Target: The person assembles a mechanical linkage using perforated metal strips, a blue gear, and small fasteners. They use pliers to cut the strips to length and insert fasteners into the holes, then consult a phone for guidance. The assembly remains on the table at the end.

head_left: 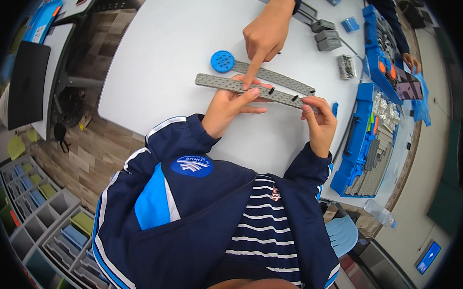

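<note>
A long grey perforated building beam (218, 82) is held above the white table between my two hands. My left hand (230, 104) grips it near the middle, thumb in front and fingers behind. At the beam's right end, my right hand (320, 119) pinches it between thumb and fingers. Two black connector pins (295, 98) stick up from its right half. Another person's hand (266, 36) reaches in from the far side, its index fingertip at the beam beside my left thumb. Just behind lies a second grey beam (279, 78) with a blue gear wheel (222, 61) at its left end.
Blue parts cases (355, 143) full of grey and coloured pieces line the table's right side. Grey blocks (327, 40), a blue piece (350, 24) and a bag of small parts (346, 67) lie at the far right. A plastic bottle (381, 213) is beyond the near case.
</note>
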{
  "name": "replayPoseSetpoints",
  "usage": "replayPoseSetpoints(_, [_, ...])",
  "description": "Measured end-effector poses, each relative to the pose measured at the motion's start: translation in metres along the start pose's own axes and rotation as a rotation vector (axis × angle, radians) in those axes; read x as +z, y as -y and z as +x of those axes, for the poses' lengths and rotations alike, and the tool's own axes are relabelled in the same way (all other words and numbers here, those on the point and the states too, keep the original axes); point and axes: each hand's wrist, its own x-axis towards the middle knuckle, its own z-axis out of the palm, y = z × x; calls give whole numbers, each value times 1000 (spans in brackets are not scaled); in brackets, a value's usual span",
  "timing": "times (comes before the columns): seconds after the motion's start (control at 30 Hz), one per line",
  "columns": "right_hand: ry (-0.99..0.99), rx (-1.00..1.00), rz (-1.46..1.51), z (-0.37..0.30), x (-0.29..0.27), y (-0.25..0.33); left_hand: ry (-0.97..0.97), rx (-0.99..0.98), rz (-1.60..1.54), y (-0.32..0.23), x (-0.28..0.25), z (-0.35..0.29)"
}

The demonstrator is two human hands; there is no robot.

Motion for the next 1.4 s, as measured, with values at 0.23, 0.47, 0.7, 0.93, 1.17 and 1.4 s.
replayPoseSetpoints(0.23, [-30, 2, -40, 0, -1, -1, 42, 37, 19, -1, 0, 0])
replayPoseSetpoints(0.47, [-33, -2, 13, 1, -4, -4, 69, 51, -1, -2, -2, -2])
replayPoseSetpoints(0.7, [-103, -53, 26, 0, -12, -5, 1, 78, -114, -8, -13, -6])
replayPoseSetpoints(0.93, [-113, -50, 17, -1, -14, -4, -82, 76, -19, -6, -9, -4])
replayPoseSetpoints(1.17, [-106, -71, -2, -2, -12, -2, -83, 86, -38, -3, -11, -5])
replayPoseSetpoints(1.4, [-111, -65, 0, -2, -14, -1, -59, 98, -106, -1, -13, -4])
